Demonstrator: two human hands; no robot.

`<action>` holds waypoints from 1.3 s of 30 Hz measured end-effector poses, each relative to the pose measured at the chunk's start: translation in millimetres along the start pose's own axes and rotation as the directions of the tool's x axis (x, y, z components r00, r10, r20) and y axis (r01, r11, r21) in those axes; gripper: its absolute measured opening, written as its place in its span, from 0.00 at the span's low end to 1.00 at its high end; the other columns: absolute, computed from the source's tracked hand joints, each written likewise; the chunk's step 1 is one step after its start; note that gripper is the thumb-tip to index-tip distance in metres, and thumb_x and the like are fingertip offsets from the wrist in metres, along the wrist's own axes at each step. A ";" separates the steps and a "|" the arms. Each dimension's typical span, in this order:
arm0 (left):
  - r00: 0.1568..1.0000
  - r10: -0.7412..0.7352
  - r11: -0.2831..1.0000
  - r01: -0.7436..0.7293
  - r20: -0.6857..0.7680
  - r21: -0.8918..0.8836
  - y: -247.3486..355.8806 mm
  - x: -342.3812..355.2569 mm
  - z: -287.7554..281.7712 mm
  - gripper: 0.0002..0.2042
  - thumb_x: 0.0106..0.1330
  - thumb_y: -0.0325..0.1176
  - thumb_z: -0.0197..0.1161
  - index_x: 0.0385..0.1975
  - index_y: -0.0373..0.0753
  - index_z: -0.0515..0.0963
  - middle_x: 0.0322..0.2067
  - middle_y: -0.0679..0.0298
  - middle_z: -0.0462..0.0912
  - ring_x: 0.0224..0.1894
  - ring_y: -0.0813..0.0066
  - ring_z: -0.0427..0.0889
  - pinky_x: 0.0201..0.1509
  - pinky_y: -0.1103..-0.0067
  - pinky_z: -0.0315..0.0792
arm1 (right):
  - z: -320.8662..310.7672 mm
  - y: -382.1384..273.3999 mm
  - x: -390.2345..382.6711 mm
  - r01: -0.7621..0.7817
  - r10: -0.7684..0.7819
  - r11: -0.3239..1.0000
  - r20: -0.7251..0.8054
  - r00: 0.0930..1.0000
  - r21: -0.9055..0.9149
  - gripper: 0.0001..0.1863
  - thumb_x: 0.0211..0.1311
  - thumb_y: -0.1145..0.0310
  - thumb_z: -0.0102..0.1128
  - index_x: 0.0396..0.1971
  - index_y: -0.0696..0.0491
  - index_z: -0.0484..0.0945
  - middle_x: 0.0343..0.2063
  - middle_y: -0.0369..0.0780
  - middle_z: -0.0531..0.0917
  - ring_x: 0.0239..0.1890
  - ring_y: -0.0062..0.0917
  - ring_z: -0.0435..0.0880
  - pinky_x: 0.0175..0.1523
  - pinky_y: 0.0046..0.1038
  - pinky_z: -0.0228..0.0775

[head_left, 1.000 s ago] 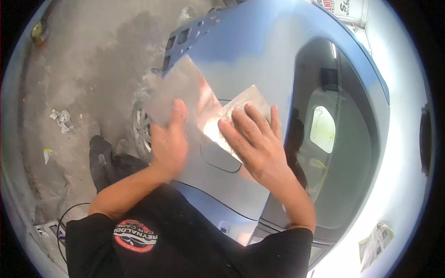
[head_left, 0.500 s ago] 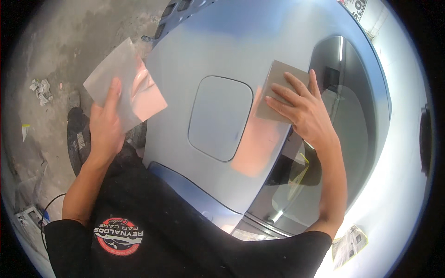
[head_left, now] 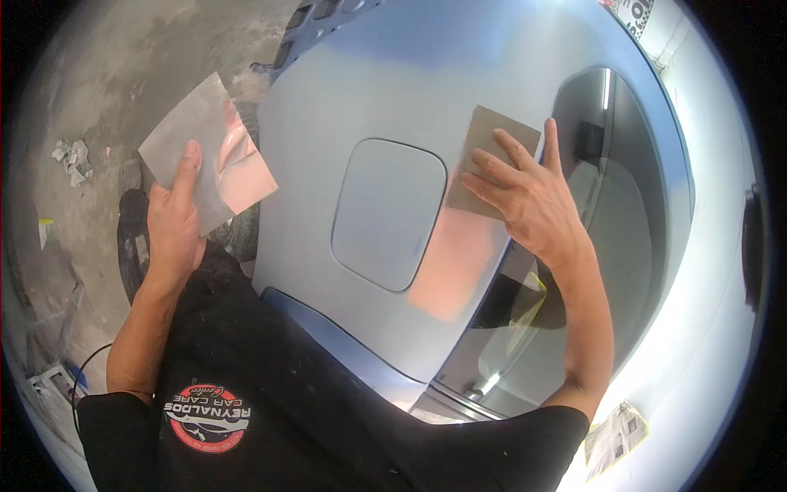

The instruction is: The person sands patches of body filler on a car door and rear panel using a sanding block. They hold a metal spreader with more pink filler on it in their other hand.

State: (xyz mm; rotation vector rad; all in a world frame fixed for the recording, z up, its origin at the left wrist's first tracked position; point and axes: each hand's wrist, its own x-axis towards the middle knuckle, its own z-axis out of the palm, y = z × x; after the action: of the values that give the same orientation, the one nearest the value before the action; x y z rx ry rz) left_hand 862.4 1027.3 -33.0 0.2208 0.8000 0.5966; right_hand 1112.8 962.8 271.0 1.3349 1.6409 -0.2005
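Observation:
In my left hand (head_left: 175,205) is a thin grey square sheet (head_left: 172,127) with a smeared pink paste (head_left: 250,179) on it, held off the car at the left. My right hand (head_left: 525,184) grips a grey-brown square plate (head_left: 484,125), its fingers spread across the top and its thumb hidden. The plate lies at or just over the panel, above a pink patch (head_left: 447,262) beside the window. The closed square flap (head_left: 385,213) in the grey-blue car panel (head_left: 311,148) sits between my hands.
Dark rear glass (head_left: 623,230) curves along the right of the panel. On the grey floor (head_left: 115,98) at left are crumpled paper (head_left: 72,160) and a black hose (head_left: 86,361). The car's perforated edge (head_left: 307,18) is at the top, and masking paper (head_left: 615,439) shows at lower right.
One second ago both sheets were together over the middle of the panel. They have separated, left hand leftward, right hand rightward, uncovering the flap and pink patch. Little moved in the last half second.

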 end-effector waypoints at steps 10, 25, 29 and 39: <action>1.000 -0.002 0.998 0.000 0.025 0.066 -6.3 6.3 9.4 0.23 0.72 0.42 0.59 0.57 0.29 0.70 0.53 0.61 0.76 0.52 0.76 0.75 0.56 0.77 0.70 | -7.5 6.1 -63.2 -0.133 0.134 0.990 0.008 0.991 -0.049 0.21 0.47 0.73 0.62 0.45 0.42 0.84 0.52 0.30 0.76 0.64 0.34 0.69 0.71 0.69 0.40; 1.000 -0.014 0.999 0.014 0.007 0.034 -10.6 -2.9 -6.7 0.23 0.73 0.42 0.58 0.58 0.29 0.69 0.54 0.60 0.76 0.55 0.76 0.74 0.60 0.76 0.68 | 10.5 15.6 37.9 -0.076 0.056 0.983 -0.121 0.991 -0.167 0.15 0.57 0.71 0.55 0.42 0.45 0.85 0.40 0.31 0.77 0.59 0.32 0.71 0.74 0.61 0.41; 1.000 -0.008 0.998 0.007 0.015 0.059 -11.7 -2.4 -3.0 0.23 0.73 0.41 0.58 0.58 0.29 0.70 0.53 0.61 0.76 0.55 0.76 0.74 0.60 0.76 0.68 | 5.6 10.0 21.5 -0.059 0.050 0.989 -0.072 0.996 -0.139 0.16 0.56 0.72 0.56 0.43 0.45 0.85 0.40 0.31 0.76 0.59 0.33 0.71 0.74 0.62 0.42; 0.996 -0.040 0.990 0.029 0.079 0.136 -19.2 0.4 17.4 0.22 0.74 0.43 0.55 0.59 0.32 0.68 0.51 0.62 0.77 0.51 0.75 0.79 0.53 0.76 0.75 | -19.1 -10.0 -51.3 -0.207 0.208 0.978 0.027 0.978 -0.034 0.23 0.47 0.80 0.60 0.45 0.45 0.84 0.50 0.33 0.77 0.63 0.35 0.70 0.74 0.63 0.40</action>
State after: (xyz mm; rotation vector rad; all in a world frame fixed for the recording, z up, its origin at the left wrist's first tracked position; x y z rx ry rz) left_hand 883.3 1012.5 -29.0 0.3519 0.7646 0.4987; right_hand 1089.9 937.4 314.9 1.4614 1.4617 -0.0701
